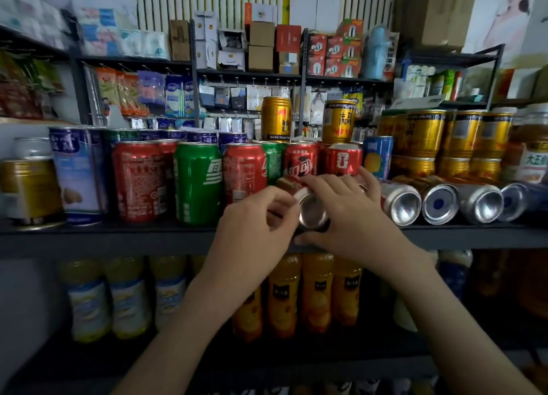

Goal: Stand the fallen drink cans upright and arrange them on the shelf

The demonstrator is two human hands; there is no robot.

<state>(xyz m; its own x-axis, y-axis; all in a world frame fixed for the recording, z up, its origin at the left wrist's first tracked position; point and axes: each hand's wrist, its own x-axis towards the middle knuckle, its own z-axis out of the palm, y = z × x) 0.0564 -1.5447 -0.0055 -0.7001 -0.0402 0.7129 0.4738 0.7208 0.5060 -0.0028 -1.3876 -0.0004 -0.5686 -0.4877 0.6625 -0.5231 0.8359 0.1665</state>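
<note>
A red can (310, 207) lies on its side at the front of the dark shelf (118, 234), its silver base toward me. My left hand (255, 225) pinches the base rim from the left. My right hand (353, 213) wraps over the can from the right. Several fallen cans (400, 205) lie in a row to the right, bases facing out. Upright red and green cans (197, 184) stand to the left and behind.
Gold cans (421, 139) are stacked at the back right, two more gold cans (275, 117) stand on top of the red ones. Blue-and-white tins (77, 172) stand at the left. Juice bottles (314, 294) fill the shelf below.
</note>
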